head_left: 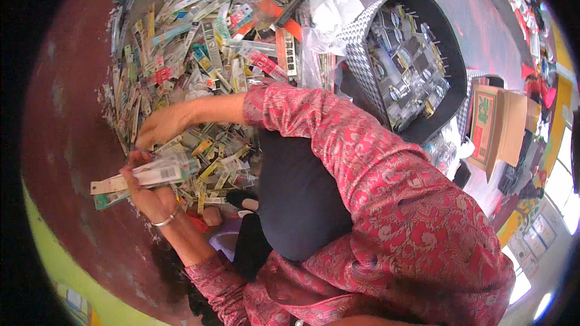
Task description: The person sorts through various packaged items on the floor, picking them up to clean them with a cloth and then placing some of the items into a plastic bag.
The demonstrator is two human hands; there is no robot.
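Note:
My left hand (150, 199), with a bangle at the wrist, is closed round a small bundle of long, slim clear plastic packets (158, 175). The packets carry white labels and some green, and they stick out on both sides of the fingers. Just above it, my right hand (162, 127) reaches down over the left edge of a large heap of similar packets (205, 42). Its fingers are blurred and point down, so what they hold, if anything, cannot be made out. Yellow, red and white labels show throughout the heap.
A houndstooth-patterned sack (362, 42) stands open beyond my right arm, filled with clear packets. White plastic (332, 6) lies beside it. Further right is an open cardboard box (498, 124). A purple container (225, 242) sits near my left forearm. A maroon painted surface (72, 96) borders the heap.

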